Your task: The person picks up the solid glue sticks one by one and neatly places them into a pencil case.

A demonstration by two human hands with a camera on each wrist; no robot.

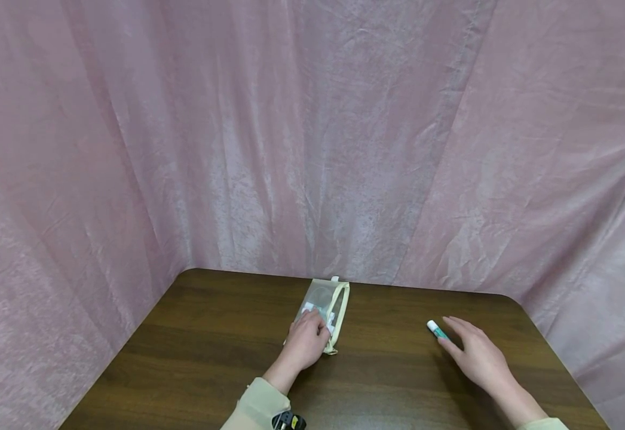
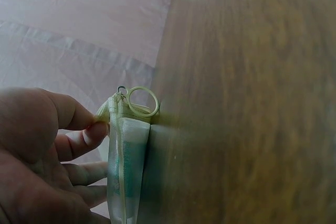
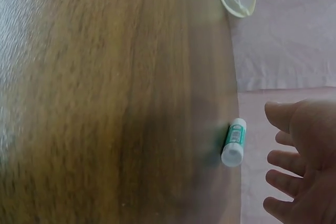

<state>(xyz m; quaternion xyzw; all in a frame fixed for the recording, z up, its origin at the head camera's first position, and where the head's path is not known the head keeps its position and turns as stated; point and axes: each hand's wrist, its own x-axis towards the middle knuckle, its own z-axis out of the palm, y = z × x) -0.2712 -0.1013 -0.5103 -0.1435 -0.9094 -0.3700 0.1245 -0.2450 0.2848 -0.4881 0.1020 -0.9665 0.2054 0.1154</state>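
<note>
A see-through zip pouch [image 1: 321,291] with pale yellow trim lies on the table at centre. My left hand [image 1: 306,340] is over its near end; in the left wrist view the thumb and forefinger pinch the pouch's yellow corner [image 2: 103,113], beside a zip ring [image 2: 143,102]. White-and-green items [image 2: 135,131] show inside through the clear side, partly hidden by the hand in the head view. To the right, a glue stick [image 1: 434,328] with a white cap and green label lies on its side. My right hand [image 1: 479,357] hovers beside it, fingers spread and relaxed, holding nothing.
The dark wooden table [image 1: 210,334] has rounded far corners. Pink velvet curtains [image 1: 312,149] hang close behind its far edge and along the sides. A dark device [image 1: 288,420] is strapped at my left sleeve.
</note>
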